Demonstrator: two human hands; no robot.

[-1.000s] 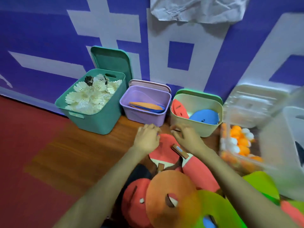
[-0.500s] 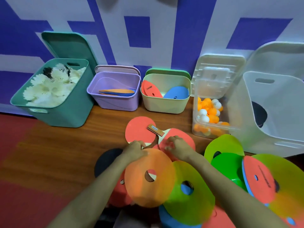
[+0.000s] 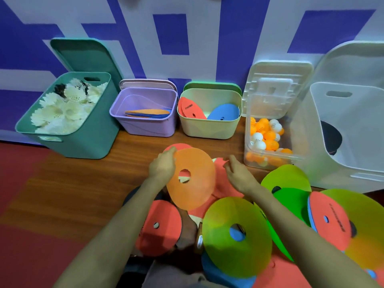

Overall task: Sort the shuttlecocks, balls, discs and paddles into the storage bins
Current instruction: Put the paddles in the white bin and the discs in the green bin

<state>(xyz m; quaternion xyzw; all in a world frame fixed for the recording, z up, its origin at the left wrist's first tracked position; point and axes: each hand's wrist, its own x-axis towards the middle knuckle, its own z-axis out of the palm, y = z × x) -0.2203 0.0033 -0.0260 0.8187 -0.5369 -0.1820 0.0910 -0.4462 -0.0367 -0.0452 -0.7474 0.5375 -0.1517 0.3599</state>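
Observation:
My left hand (image 3: pixel 163 167) grips the left edge of an orange disc (image 3: pixel 195 190) with a centre hole and holds it tilted above the pile. My right hand (image 3: pixel 239 173) hovers just right of the disc, fingers loosely curled, holding nothing. Under them lie red paddles (image 3: pixel 160 227), and yellow-green discs (image 3: pixel 236 235), green discs and red discs (image 3: pixel 330 223) spread to the right. Along the wall stand a teal bin (image 3: pixel 91 140) of white shuttlecocks, a purple bin (image 3: pixel 145 127) with flat discs, a cream bin (image 3: pixel 207 129) with red and blue discs, and a clear box (image 3: pixel 270 161) of orange and white balls.
A large white bin (image 3: pixel 353 154) stands at the right with a dark paddle inside. Every bin's lid leans open against the blue and white wall. Bare wooden floor (image 3: pixel 83 190) lies left of the pile, with red mat beyond it.
The orange disc has gone up off the pile in my left hand and tilted. My right hand has left the paddles and moved up and right. The view shifted.

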